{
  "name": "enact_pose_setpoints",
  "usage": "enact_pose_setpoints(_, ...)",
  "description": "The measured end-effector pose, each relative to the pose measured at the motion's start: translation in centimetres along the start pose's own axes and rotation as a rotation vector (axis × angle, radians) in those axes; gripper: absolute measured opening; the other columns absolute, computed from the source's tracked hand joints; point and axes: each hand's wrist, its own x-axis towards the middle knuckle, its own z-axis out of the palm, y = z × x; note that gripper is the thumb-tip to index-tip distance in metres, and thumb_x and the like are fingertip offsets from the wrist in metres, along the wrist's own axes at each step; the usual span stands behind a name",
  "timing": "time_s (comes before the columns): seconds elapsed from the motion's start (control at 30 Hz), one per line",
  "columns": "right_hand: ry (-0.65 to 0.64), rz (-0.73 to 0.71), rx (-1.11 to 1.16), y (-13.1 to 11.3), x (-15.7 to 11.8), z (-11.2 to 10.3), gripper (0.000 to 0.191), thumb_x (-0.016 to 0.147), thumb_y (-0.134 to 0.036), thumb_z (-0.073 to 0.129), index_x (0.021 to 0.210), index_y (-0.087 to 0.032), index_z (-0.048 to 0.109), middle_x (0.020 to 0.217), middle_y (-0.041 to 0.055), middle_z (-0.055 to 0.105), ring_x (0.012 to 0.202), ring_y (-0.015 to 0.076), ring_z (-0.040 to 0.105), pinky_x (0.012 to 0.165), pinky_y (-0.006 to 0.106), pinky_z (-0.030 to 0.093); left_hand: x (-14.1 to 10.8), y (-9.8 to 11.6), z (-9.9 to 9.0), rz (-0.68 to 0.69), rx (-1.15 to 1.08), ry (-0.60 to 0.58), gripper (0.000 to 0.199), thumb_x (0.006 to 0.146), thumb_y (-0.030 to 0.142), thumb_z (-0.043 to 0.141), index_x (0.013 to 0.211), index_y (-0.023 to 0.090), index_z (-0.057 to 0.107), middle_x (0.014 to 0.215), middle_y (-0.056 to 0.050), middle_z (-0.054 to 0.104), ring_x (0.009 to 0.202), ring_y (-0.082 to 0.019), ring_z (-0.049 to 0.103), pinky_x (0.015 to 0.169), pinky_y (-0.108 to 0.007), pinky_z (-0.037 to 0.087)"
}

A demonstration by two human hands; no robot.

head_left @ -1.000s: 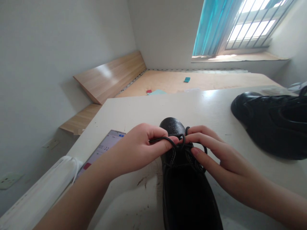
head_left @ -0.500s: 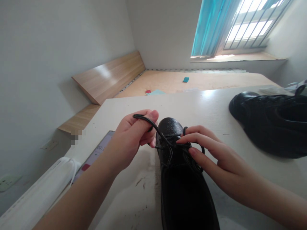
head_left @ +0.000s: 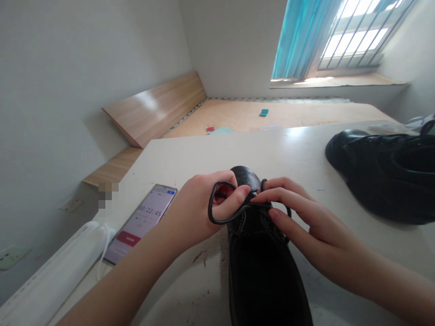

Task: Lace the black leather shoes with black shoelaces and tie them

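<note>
A black leather shoe [head_left: 268, 280] stands on the white table with its toe pointing away from me. Its black shoelace [head_left: 211, 203] bends in a loop around the thumb of my left hand [head_left: 207, 206], whose fingers are closed on it just left of the lacing. On the other side, my right hand [head_left: 299, 208] pinches the lace over the shoe's tongue, thumb and fingertips close together. Another bend of lace hangs beneath its fingers. The left fingertips are partly hidden behind the thumb and the shoe.
A second black shoe [head_left: 390, 176] lies on the white table [head_left: 183, 154] at the right. Left of me are a phone [head_left: 142, 217] showing a timer and a long white object [head_left: 57, 276] with a cord. Behind the table is a bed base [head_left: 299, 113] with a wooden headboard [head_left: 159, 106].
My left hand has moved right and slightly down, up against the shoe, with the lace now looped round its thumb. More of the phone shows. My right hand has hardly moved.
</note>
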Motion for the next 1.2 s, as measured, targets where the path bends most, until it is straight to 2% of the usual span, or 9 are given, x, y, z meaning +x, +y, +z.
enact_pose_setpoints(0.3, 0.007, -0.003, -0.008, 0.0, 0.1, 0.0, 0.020, 0.101, -0.024, 0.046, 0.108, -0.026, 0.065, 0.111, 0.0067, 0.063, 0.105, 0.0204, 0.062, 0.091, 0.034, 0.052, -0.3, -0.2, 0.0, 0.022, 0.090, 0.001, 0.022, 0.094, 0.043, 0.055, 0.086, 0.024, 0.061, 0.061, 0.008, 0.052, 0.055, -0.010, 0.046, 0.052, -0.024, 0.032)
enact_pose_setpoints(0.47, 0.005, -0.001, 0.008, 0.0, 0.0, 0.0, 0.019, 0.101, -0.024, 0.046, 0.108, -0.027, 0.064, 0.112, 0.0069, 0.063, 0.106, 0.0208, 0.061, 0.091, 0.036, 0.052, -0.3, 0.2, 0.1, 0.002, 0.095, -0.003, 0.024, 0.093, 0.044, 0.056, 0.082, 0.024, 0.062, 0.059, 0.007, 0.051, 0.055, -0.010, 0.044, 0.052, -0.024, 0.032)
enact_pose_setpoints(0.63, -0.019, 0.003, 0.022, 0.0, 0.1, 0.0, 0.021, 0.102, -0.024, 0.045, 0.113, -0.028, 0.062, 0.115, 0.0053, 0.060, 0.110, 0.0188, 0.058, 0.095, 0.034, 0.049, -0.4, 0.5, 0.1, -0.017, 0.023, -0.040, 0.022, 0.091, 0.041, 0.059, 0.080, 0.023, 0.064, 0.066, 0.007, 0.060, 0.061, -0.009, 0.051, 0.055, -0.021, 0.036)
enact_pose_setpoints(0.8, -0.014, 0.005, 0.005, 0.0, 0.2, 0.0, 0.021, 0.101, -0.024, 0.046, 0.110, -0.028, 0.064, 0.112, 0.0046, 0.061, 0.107, 0.0186, 0.060, 0.092, 0.032, 0.050, -0.5, 0.4, 0.1, -0.023, 0.130, -0.035, 0.029, 0.091, 0.049, 0.056, 0.083, 0.024, 0.067, 0.063, 0.006, 0.059, 0.058, -0.012, 0.050, 0.053, -0.025, 0.032)
enact_pose_setpoints(1.03, 0.005, 0.006, -0.003, -0.2, 0.1, -0.1, 0.019, 0.100, -0.024, 0.047, 0.108, -0.027, 0.064, 0.111, 0.0049, 0.063, 0.105, 0.0187, 0.061, 0.091, 0.032, 0.051, -0.4, 0.9, 0.2, 0.033, 0.248, 0.018, 0.026, 0.089, 0.045, 0.055, 0.080, 0.022, 0.066, 0.066, 0.003, 0.059, 0.059, -0.013, 0.048, 0.054, -0.026, 0.029)
enact_pose_setpoints(1.2, -0.009, -0.003, -0.002, -0.1, -0.1, -0.1, 0.020, 0.102, -0.023, 0.045, 0.110, -0.027, 0.063, 0.111, 0.0038, 0.061, 0.105, 0.0162, 0.060, 0.090, 0.029, 0.049, -0.6, 0.6, 0.3, -0.017, 0.218, -0.008, 0.029, 0.091, 0.048, 0.053, 0.081, 0.024, 0.065, 0.058, 0.005, 0.055, 0.053, -0.012, 0.045, 0.050, -0.026, 0.027)
